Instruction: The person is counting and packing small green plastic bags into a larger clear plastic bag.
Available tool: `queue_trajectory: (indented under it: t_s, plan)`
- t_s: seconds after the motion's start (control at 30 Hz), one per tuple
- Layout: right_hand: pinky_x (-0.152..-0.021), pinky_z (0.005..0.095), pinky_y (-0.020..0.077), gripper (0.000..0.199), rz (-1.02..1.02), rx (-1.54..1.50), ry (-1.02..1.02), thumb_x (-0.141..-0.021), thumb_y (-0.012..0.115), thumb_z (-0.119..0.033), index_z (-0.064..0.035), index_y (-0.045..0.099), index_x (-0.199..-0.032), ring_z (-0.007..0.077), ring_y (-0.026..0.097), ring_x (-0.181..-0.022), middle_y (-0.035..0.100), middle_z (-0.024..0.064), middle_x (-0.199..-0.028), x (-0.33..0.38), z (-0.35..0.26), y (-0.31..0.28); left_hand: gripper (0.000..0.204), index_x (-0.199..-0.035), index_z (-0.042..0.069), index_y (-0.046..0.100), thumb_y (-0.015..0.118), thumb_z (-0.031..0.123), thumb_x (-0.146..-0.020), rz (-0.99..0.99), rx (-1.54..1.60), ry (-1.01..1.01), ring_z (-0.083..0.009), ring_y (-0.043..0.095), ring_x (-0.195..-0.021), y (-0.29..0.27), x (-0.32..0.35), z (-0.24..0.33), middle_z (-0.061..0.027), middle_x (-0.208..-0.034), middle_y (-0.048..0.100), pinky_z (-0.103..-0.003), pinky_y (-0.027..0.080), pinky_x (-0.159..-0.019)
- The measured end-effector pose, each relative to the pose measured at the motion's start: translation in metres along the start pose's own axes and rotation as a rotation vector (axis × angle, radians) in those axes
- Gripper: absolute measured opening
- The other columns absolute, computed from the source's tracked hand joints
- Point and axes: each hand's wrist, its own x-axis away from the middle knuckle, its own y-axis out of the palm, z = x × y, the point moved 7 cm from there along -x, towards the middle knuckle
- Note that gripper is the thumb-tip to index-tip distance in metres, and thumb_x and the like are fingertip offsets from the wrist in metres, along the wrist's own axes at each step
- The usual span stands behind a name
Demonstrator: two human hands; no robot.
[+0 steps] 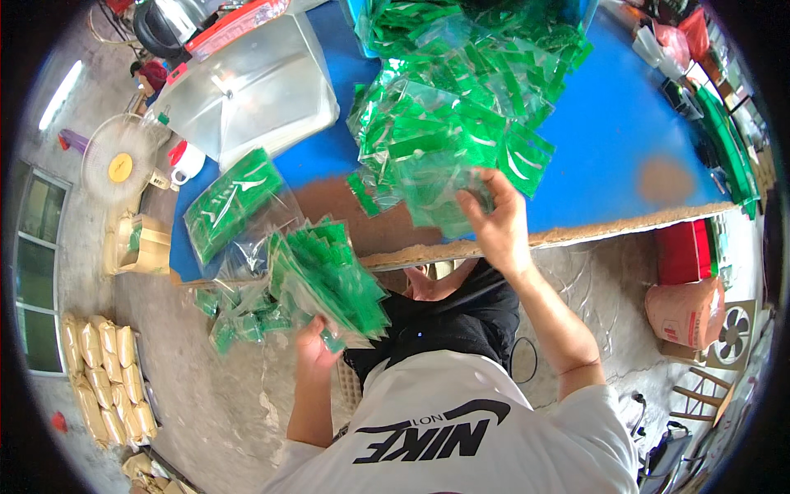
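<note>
My left hand (317, 350) grips the lower end of a fanned stack of green-and-clear plastic bags (325, 276), held at the table's near edge. My right hand (498, 218) pinches a mostly clear bag with a green tint (444, 193) between thumb and fingers, over the near side of a big heap. That heap of loose green plastic bags (461, 123) spreads from a blue bin (355, 25) at the far side of the table. Left of my stack, a neat green bundle (234, 202) lies in clear plastic.
The blue tabletop (634, 140) has a worn brown front edge. A translucent plastic box (247, 90) and a red-and-white jug (186, 160) stand at the left, near a fan (121, 167). More bags (247, 317) hang below the edge. Cartons (687, 313) sit on the floor right.
</note>
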Motion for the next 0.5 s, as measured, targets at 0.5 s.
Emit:
queue_trajectory:
  t_s: [0.5]
  plan:
    - [-0.091, 0.0313, 0.0491, 0.043, -0.646, -0.781, 0.895, -0.083, 0.051, 0.005, 0.0038, 0.052, -0.126, 0.0176, 0.06, -0.099, 0.062, 0.0105, -0.109, 0.066, 0.051, 0.127, 0.063, -0.138, 0.003, 0.045, 0.075, 0.013, -0.084, 0.022, -0.038, 0.009, -0.0299, 0.053, -0.124, 0.029, -0.014, -0.018, -0.0117, -0.132, 0.057, -0.049, 0.042, -0.106]
